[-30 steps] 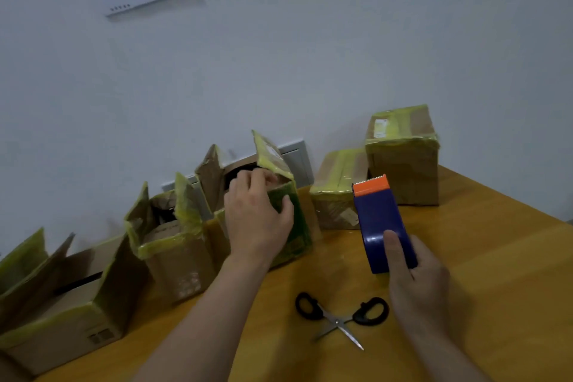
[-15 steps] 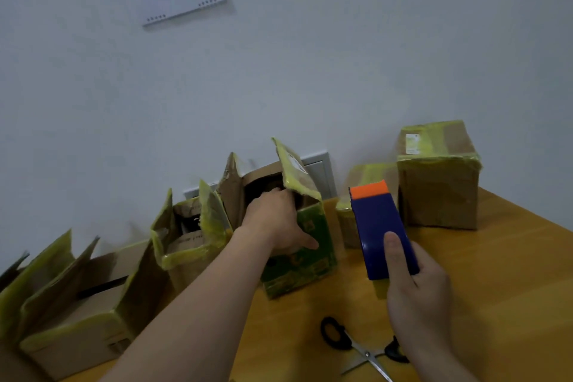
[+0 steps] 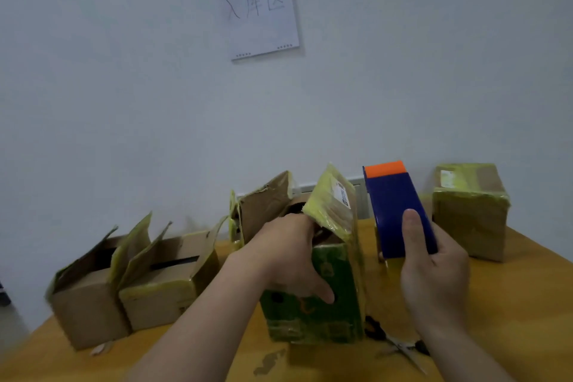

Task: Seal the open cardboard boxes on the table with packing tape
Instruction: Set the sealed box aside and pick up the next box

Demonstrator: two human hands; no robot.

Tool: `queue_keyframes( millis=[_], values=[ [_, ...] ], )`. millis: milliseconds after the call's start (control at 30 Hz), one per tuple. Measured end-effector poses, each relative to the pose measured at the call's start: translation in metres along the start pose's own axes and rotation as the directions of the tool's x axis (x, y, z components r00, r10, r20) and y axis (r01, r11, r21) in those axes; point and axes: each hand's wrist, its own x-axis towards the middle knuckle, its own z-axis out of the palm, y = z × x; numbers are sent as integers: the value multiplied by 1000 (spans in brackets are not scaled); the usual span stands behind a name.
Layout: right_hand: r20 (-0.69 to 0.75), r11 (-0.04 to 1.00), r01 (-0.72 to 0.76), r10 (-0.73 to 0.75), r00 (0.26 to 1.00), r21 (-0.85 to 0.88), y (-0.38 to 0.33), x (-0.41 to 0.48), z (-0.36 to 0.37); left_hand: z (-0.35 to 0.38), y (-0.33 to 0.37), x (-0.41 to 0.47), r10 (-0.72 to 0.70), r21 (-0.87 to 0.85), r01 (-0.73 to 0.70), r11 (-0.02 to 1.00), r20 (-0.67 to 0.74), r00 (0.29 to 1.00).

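My left hand (image 3: 290, 260) grips the near wall of an open green-sided cardboard box (image 3: 338, 298), fingers hooked over its top edge and thumb on the front. Its flaps stand up, one wrapped in yellow tape (image 3: 333, 205). My right hand (image 3: 434, 273) holds a blue tape dispenser with an orange tip (image 3: 393, 208) upright, just right of that box. Two more open boxes (image 3: 90, 298) (image 3: 164, 288) stand to the left with raised flaps. A sealed box (image 3: 471, 211) sits at the far right.
Scissors (image 3: 403, 347) lie on the wooden table (image 3: 527, 304) under my right wrist, partly hidden. A scrap of tape (image 3: 102, 347) lies by the left boxes. The white wall close behind carries a paper sheet (image 3: 259, 6) and a socket strip (image 3: 359, 192).
My left hand has pulled the green-sided box toward me, away from the row. My right hand has lifted the dispenser higher. The camera has tilted up and moved closer.
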Motion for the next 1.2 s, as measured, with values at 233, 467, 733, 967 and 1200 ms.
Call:
queue_keyframes(
  millis=[233, 467, 733, 967, 1200],
  values=[
    [68, 989, 146, -146, 987, 5, -60, -29, 28, -18, -19, -85, 89, -20, -87, 996, 120, 989],
    [137, 992, 127, -126, 983, -3, -87, -55, 62, -9, -66, -140, -16, 102, -4, 995, 192, 981],
    [230, 998, 50, -38, 973, -44, -76, -81, 106, -8, -121, -180, -84, -507, 61, 860, -22, 996],
    [227, 999, -1, 9, 974, -33, -66, -87, 111, -9, -95, -164, -252, -149, 203, 968, -560, 789],
    [195, 999, -47, 41, 980, 28, -65, -83, 100, -6, -70, -142, -345, -13, 362, 932, -336, 876]
  ],
)
